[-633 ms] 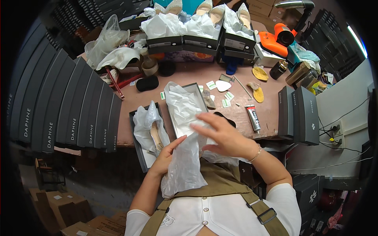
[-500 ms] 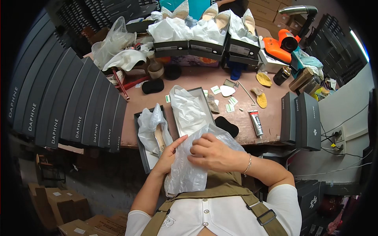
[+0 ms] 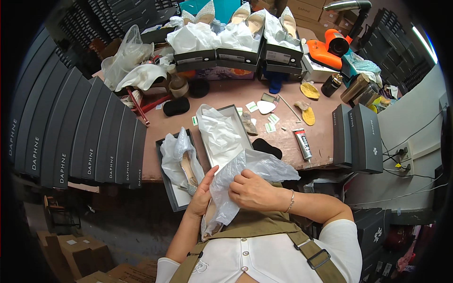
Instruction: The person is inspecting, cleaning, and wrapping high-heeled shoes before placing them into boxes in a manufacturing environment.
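Fingers of right hand pinch plastic bag; left hand cups it underneath. Open shoebox just ahead on counter; glue tube right.

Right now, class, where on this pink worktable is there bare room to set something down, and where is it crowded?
The worktable is bare between the black pouch and the paper-lined open box, and in a patch right of the glue tube, beside the upright dark boxes. The back edge, packed with shoe boxes, is crowded; small cards litter the middle.
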Motion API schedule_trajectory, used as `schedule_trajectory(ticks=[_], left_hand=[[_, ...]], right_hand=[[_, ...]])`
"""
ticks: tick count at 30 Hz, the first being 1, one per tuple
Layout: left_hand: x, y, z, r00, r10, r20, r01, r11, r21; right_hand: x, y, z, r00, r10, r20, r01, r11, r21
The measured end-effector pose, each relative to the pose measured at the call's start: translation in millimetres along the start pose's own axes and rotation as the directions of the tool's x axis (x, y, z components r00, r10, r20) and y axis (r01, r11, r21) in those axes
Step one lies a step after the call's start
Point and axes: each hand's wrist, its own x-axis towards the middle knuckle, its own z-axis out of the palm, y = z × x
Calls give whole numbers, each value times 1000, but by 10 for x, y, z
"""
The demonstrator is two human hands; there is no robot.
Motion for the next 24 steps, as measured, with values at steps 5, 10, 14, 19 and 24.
schedule_trajectory(ticks=[5, 10, 14, 19, 24], left_hand=[[-4, 85, 94, 986, -168, -5, 166, 977, -131], [-119, 219, 228, 957, -275, -93, 264, 958, -114], [-120, 247, 220, 891, -446, -84, 415, 876, -247], [-132, 98, 120, 899, -436, 33, 432, 876, -215], [-150, -6, 66, 938, -345, -28, 343, 937, -62]], right_hand=[[139, -58, -106, 979, -25, -202, 31, 999, 28], [212, 148, -555, 956, 135, -258, -30, 926, 376], [-244, 515, -615, 861, 494, -124, -305, 695, 651], [-355, 694, -294, 879, 458, 128, -339, 415, 844], [-517, 760, -152, 846, 454, 281, -342, 57, 938]])
